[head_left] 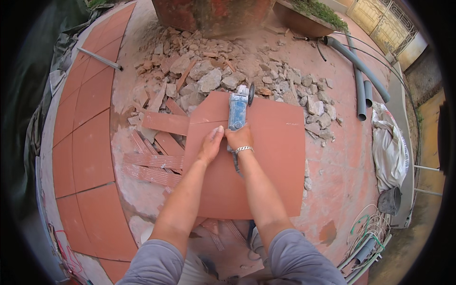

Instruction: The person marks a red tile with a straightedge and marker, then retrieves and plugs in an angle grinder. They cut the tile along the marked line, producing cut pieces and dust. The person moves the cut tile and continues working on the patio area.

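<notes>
My right hand (240, 137) is closed around the rear of a blue angle grinder (237, 111). The grinder's head and dark round disc (251, 94) point away from me, over the far part of a large terracotta tile (266, 156). Its cord trails back below my right wrist, which wears a silver chain bracelet (244, 148). Just left of the grinder, my left hand (210, 145) is over the tile with its fingers stretched forward, holding nothing that I can see. A faint line crosses the tile near the grinder, and its far left corner is slanted off.
Broken concrete rubble (209, 78) is heaped beyond the tile. Cut tile strips (154, 161) lie to its left, near laid floor tiles (92, 152). At right are grey pipes (361, 71), a white sack (387, 147), a bucket (390, 201) and coiled cables (365, 232).
</notes>
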### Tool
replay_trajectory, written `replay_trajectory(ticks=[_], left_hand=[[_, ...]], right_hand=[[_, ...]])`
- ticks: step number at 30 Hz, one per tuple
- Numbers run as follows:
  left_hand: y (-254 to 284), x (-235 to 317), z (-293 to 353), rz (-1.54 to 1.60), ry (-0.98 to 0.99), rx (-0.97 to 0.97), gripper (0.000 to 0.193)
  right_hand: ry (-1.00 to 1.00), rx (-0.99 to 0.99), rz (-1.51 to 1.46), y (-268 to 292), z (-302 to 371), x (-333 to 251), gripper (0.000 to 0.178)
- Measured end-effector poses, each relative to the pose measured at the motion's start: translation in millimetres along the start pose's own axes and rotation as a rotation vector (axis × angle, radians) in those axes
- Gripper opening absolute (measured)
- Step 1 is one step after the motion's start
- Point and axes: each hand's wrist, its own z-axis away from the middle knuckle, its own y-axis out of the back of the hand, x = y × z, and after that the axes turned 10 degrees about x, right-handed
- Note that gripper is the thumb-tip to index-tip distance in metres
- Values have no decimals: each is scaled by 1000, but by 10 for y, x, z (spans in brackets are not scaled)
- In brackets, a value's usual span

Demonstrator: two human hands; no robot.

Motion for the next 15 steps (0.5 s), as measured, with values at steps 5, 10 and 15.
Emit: replay_trajectory(ticks=[5, 10, 15], left_hand=[[-1, -1, -3, 14, -18, -6, 76], [1, -16, -9, 20, -1, -12, 76], [16, -2, -10, -4, 17, -29, 75]], right_hand=[[-21, 0, -19, 3, 41, 12, 72], [-29, -8, -12, 21, 80, 15, 72], [-11, -4, 12, 39, 124, 21, 74]])
